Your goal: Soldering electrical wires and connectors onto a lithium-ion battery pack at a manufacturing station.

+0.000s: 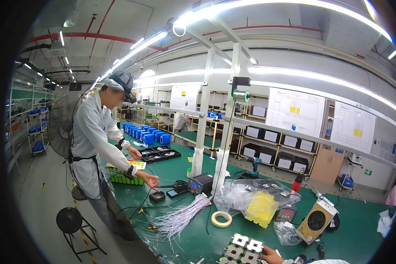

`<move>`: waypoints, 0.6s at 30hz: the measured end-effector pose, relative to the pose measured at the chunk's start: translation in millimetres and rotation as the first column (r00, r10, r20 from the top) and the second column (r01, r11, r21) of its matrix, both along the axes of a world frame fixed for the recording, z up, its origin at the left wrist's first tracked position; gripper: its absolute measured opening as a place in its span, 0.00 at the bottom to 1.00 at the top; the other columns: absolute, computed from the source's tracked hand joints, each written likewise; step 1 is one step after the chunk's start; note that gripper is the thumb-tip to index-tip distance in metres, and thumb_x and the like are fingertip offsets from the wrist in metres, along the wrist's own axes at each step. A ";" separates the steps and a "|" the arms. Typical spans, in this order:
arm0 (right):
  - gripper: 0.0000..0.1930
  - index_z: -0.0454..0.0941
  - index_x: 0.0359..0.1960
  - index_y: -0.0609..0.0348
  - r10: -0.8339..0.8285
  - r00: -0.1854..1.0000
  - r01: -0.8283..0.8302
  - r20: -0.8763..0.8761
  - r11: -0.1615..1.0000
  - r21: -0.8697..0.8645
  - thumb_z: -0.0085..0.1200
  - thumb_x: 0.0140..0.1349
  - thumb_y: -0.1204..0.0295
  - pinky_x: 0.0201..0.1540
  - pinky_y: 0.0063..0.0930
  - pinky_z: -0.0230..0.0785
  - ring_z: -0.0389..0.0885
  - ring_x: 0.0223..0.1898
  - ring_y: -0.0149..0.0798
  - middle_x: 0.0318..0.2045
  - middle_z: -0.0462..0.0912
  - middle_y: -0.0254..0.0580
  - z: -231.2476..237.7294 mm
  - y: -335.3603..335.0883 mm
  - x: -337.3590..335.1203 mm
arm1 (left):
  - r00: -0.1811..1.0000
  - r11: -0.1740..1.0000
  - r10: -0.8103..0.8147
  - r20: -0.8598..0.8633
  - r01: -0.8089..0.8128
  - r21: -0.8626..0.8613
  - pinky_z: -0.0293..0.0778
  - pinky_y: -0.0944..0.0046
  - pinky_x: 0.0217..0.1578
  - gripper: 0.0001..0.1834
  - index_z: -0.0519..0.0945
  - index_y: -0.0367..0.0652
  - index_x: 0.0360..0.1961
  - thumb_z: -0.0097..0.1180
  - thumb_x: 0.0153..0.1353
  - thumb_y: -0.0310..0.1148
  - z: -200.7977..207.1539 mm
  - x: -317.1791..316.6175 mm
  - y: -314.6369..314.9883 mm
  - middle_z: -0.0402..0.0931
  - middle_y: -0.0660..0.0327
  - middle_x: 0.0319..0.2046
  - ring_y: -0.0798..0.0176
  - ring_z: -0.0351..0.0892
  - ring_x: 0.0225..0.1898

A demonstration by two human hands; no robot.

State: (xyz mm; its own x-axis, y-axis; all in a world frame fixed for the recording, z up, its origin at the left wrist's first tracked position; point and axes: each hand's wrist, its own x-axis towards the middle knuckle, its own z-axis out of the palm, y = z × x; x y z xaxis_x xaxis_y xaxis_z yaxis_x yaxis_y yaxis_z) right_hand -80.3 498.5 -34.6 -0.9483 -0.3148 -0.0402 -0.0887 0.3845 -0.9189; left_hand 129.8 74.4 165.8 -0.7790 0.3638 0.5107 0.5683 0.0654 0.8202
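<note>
At the lower edge, my right hand [272,256] reaches in from the right, its fingers curled against the right side of a battery pack [241,249]. The pack is a dark block with several silvery cross-shaped metal plates on top, and its lower part is cut off by the picture's edge. My left hand is out of the picture. A roll of cream tape [221,219] lies flat just beyond the pack. To the left of the tape spreads a bundle of thin white wires [180,220].
Clear plastic bags with yellow sheets [262,208], a boxy fan unit [317,220] and a red-handled tool [297,182] stand to the right. A soldering station [200,184] sits mid-table. At the left, a co-worker [97,127] leans over green cells [123,176]. Uprights [226,132] rise from the table.
</note>
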 end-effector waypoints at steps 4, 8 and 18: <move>0.35 0.58 0.76 0.62 0.094 0.995 -0.081 0.025 0.943 -0.323 0.59 0.70 0.75 0.69 0.36 0.64 0.68 0.69 0.42 0.70 0.70 0.46 0.7 2.5 -12.7 | 0.967 0.998 0.034 0.252 -0.022 -0.052 0.76 0.50 0.55 0.44 0.76 0.36 0.61 0.79 0.44 0.46 6.3 -7.3 2.4 0.82 0.44 0.52 0.40 0.82 0.54; 0.44 0.53 0.78 0.59 0.296 0.938 -0.181 0.182 0.863 -0.473 0.65 0.63 0.77 0.70 0.38 0.64 0.66 0.70 0.41 0.73 0.66 0.44 33.7 -10.9 -2.8 | 0.990 0.988 0.074 0.122 -0.056 -0.146 0.76 0.49 0.56 0.46 0.75 0.37 0.62 0.80 0.44 0.47 -67.1 -25.0 -0.3 0.82 0.45 0.54 0.41 0.82 0.55; 0.50 0.53 0.78 0.61 0.289 0.957 -0.265 0.009 0.891 -0.368 0.71 0.54 0.78 0.75 0.41 0.55 0.61 0.73 0.43 0.73 0.65 0.46 45.6 -30.0 -4.3 | 0.982 0.873 0.188 0.033 -0.151 -0.464 0.75 0.48 0.57 0.49 0.76 0.39 0.63 0.82 0.42 0.50 -181.8 -50.7 15.0 0.81 0.47 0.55 0.42 0.81 0.56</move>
State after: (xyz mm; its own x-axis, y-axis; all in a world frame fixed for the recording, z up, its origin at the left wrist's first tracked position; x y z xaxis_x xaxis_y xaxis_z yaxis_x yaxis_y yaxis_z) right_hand -84.6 468.5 11.1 -0.8197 -0.5684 0.0705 -0.0823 -0.0049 -0.9966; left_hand 79.1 89.4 -16.0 -0.8788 0.4016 0.2577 0.4533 0.5334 0.7142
